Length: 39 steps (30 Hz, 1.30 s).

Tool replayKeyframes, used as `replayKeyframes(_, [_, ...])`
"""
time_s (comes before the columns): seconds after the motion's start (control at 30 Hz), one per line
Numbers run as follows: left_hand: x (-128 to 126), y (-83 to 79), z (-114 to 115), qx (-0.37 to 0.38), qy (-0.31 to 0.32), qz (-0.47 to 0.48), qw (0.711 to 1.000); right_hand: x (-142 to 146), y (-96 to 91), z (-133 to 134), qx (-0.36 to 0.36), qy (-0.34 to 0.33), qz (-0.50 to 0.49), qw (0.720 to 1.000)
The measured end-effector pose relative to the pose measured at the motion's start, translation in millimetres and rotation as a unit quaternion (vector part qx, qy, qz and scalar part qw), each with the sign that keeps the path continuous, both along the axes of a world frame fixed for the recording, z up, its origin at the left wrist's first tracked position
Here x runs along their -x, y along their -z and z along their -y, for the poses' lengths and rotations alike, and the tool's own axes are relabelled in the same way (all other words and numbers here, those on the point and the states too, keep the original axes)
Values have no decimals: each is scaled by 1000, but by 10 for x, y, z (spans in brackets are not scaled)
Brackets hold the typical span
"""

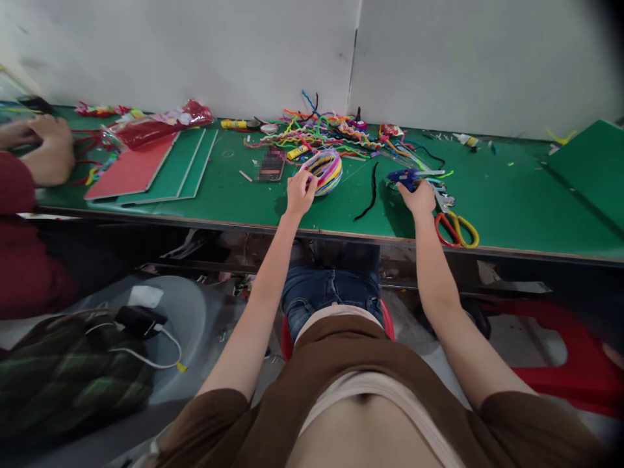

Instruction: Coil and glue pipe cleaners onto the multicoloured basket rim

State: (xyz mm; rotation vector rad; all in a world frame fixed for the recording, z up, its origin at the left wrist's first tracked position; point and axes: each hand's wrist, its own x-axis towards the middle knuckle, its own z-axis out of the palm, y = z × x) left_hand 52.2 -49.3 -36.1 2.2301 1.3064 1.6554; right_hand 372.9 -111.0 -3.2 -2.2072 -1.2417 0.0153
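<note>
My left hand (300, 192) pinches the near left rim of a small round basket (333, 174) made of multicoloured fuzzy pipe cleaners. The basket is tipped so that its opening faces left. On the right, my right hand (420, 197) is closed around a blue hot glue gun (403, 177) close to the table top; part of it is hidden under the fingers. Between the two hands lies a black pipe cleaner (373, 192). Scissors with red and yellow handles (458, 229) rest just right of my right hand, near the front edge.
A pile of colourful pipe cleaners (322, 133) spreads along the back of the green table (517, 208). A phone (271, 164) lies left of the basket. Farther left are red and green boards (141, 170) and a co-worker's hands (51, 148). A green board (592, 172) stands at right.
</note>
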Motion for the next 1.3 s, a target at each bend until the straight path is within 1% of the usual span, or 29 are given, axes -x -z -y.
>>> replayKeyframes(0.1, [10,12,-5,0,1,-3,1000,150,82,296,-65,-8,59,996])
replayKeyframes(0.13, [14,17,-7,-1,2,-5,1000,216,120,377,-87,-45,73,992])
replayKeyframes(0.2, [20,26,-10,-1,1,-11,1000,351,189,470,-93,-182,99,974])
replayKeyframes(0.27, [23,31,-11,2,-5,-17,1000,464,234,458,-64,-321,122,937])
replayKeyframes(0.3, [22,32,-10,2,-8,-18,1000,506,245,421,-50,-368,131,919])
replayKeyframes(0.37, [19,32,-9,-3,-9,-16,1000,562,251,325,-40,-417,141,897])
replayKeyframes(0.47, [15,27,-8,-13,-2,-14,1000,608,234,221,-55,-448,149,880])
replayKeyframes(0.57, [18,24,-3,-17,1,-9,1000,677,157,215,-86,-471,143,866])
replayKeyframes(0.67, [27,21,12,-25,-7,0,1000,808,-21,230,-133,-486,121,855])
replayKeyframes(0.73, [35,16,25,-28,-10,2,1000,918,-174,212,-158,-508,103,841])
replayKeyframes(0.83, [47,5,44,-29,-6,1,1000,1079,-372,143,-174,-533,91,823])
replayKeyframes(0.93, [56,-6,61,-33,-1,2,999,1206,-462,68,-164,-542,82,820])
replayKeyframes(1.03, [62,-10,72,-42,12,3,999,1287,-475,15,-159,-539,56,825])
replayKeyframes(1.13, [66,-13,80,-40,18,-2,999,1331,-500,-19,-149,-536,51,830])
replayKeyframes(1.3, [68,-27,95,-42,29,-2,999,1365,-621,-53,-120,-534,66,834])
